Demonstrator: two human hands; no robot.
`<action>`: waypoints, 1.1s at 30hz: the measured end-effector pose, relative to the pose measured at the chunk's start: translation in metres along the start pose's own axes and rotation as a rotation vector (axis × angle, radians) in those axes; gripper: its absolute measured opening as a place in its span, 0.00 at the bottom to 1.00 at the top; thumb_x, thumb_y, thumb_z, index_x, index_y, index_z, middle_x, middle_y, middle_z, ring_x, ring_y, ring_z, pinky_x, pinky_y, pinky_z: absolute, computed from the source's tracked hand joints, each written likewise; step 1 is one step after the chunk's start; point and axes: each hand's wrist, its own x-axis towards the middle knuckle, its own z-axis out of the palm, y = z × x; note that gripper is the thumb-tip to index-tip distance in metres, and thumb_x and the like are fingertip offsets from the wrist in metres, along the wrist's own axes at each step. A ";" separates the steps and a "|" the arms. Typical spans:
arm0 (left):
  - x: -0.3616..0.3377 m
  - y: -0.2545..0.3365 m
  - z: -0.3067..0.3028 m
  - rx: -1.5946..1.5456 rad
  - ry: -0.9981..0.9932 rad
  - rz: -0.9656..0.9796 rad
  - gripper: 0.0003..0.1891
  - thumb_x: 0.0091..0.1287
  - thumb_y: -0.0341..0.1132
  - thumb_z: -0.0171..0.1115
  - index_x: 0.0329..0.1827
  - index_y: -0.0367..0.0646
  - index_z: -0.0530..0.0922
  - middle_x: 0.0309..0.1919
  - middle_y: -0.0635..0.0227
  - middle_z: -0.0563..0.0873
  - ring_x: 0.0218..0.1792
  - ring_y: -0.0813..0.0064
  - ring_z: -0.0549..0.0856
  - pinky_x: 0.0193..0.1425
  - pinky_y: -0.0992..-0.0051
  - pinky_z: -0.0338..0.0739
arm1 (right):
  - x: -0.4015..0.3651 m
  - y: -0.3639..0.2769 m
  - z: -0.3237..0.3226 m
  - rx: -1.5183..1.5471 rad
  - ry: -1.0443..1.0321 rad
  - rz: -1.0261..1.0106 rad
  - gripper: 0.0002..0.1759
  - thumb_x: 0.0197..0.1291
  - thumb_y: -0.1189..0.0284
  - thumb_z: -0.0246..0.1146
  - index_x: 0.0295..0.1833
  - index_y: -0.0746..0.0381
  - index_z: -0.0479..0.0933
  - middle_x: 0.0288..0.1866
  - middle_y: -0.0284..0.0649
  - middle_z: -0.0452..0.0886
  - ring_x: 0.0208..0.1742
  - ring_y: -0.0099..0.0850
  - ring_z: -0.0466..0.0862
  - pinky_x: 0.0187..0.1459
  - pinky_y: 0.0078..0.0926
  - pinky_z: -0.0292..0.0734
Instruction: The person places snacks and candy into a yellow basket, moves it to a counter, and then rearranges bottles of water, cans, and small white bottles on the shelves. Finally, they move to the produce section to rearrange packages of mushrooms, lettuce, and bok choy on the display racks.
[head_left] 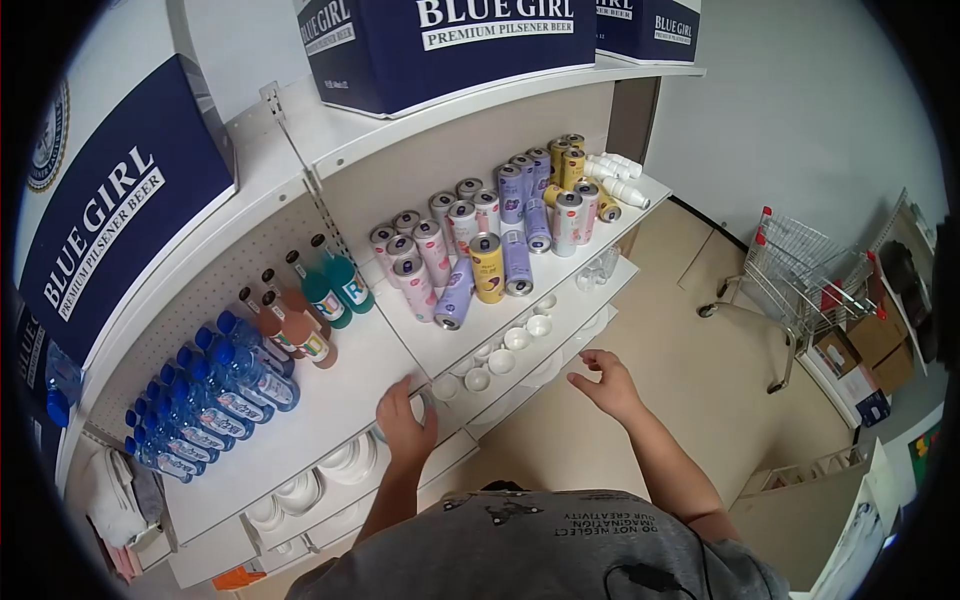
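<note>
My left hand (405, 420) is at the front edge of the white shelf (350, 385), fingers apart, with nothing visible in it. My right hand (606, 385) hangs in the air right of the shelves, fingers spread and holding nothing. Behind them stand pink and white cans (430, 250). A yellow can (488, 268) stands at the front of the group, and a purple can (454, 294) leans beside it. Small white bowls (477, 379) sit on the lower shelf between my hands.
Blue-capped water bottles (215, 400) and teal bottles (322, 295) stand on the left. Large beer boxes (480, 50) rest on the upper shelf. White cups (625, 190) lie at the shelf's far end. A shopping cart (800, 280) stands on the right.
</note>
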 end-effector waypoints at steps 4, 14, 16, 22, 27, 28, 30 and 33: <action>0.049 0.031 0.022 -0.081 0.084 0.068 0.32 0.54 0.29 0.65 0.64 0.36 0.67 0.53 0.50 0.76 0.54 0.50 0.74 0.60 0.59 0.67 | 0.038 0.000 -0.022 0.041 -0.023 -0.079 0.29 0.54 0.62 0.72 0.58 0.66 0.74 0.52 0.44 0.79 0.53 0.34 0.79 0.54 0.32 0.75; 0.193 0.085 0.103 -0.346 0.101 0.028 0.39 0.54 0.32 0.72 0.68 0.34 0.62 0.58 0.46 0.70 0.59 0.47 0.71 0.63 0.59 0.67 | 0.150 0.010 -0.056 0.030 0.047 -0.110 0.30 0.54 0.63 0.72 0.60 0.65 0.73 0.52 0.44 0.79 0.54 0.33 0.78 0.54 0.31 0.75; 0.215 0.099 0.108 -0.338 0.132 0.076 0.39 0.54 0.31 0.72 0.68 0.34 0.62 0.59 0.46 0.70 0.59 0.47 0.71 0.63 0.59 0.67 | 0.173 0.019 -0.073 0.013 0.075 -0.094 0.30 0.53 0.64 0.72 0.59 0.65 0.73 0.52 0.44 0.79 0.53 0.34 0.78 0.54 0.31 0.75; 0.267 0.107 0.120 -0.299 0.108 0.162 0.36 0.55 0.30 0.70 0.67 0.36 0.65 0.60 0.48 0.71 0.60 0.50 0.71 0.62 0.61 0.67 | 0.254 0.054 -0.108 -0.118 0.279 0.013 0.29 0.52 0.64 0.72 0.58 0.65 0.73 0.54 0.46 0.75 0.51 0.35 0.79 0.52 0.32 0.77; 0.284 0.117 0.117 -0.292 0.160 0.115 0.33 0.55 0.27 0.68 0.66 0.37 0.67 0.59 0.50 0.72 0.60 0.51 0.72 0.64 0.62 0.66 | 0.325 0.080 -0.112 -0.287 0.327 -0.020 0.38 0.49 0.59 0.72 0.64 0.63 0.67 0.62 0.49 0.69 0.55 0.42 0.78 0.52 0.36 0.78; 0.287 0.121 0.120 -0.304 0.184 0.114 0.33 0.55 0.27 0.68 0.66 0.37 0.67 0.59 0.50 0.72 0.60 0.52 0.72 0.64 0.62 0.66 | 0.335 0.076 -0.115 -0.280 0.316 -0.026 0.38 0.49 0.59 0.72 0.64 0.63 0.67 0.62 0.49 0.69 0.55 0.42 0.78 0.52 0.36 0.78; 0.293 0.137 0.126 -0.305 0.236 0.130 0.31 0.55 0.26 0.67 0.64 0.37 0.68 0.58 0.51 0.74 0.60 0.54 0.74 0.65 0.62 0.65 | 0.357 0.075 -0.117 -0.403 0.328 -0.061 0.39 0.50 0.57 0.71 0.64 0.62 0.67 0.64 0.50 0.68 0.59 0.44 0.76 0.54 0.38 0.78; 0.299 0.167 0.139 -0.233 0.300 0.179 0.29 0.56 0.25 0.67 0.63 0.37 0.69 0.57 0.51 0.75 0.59 0.54 0.74 0.65 0.62 0.66 | 0.389 0.085 -0.118 -0.447 0.224 -0.071 0.39 0.50 0.53 0.70 0.64 0.60 0.67 0.66 0.49 0.66 0.56 0.47 0.79 0.51 0.41 0.79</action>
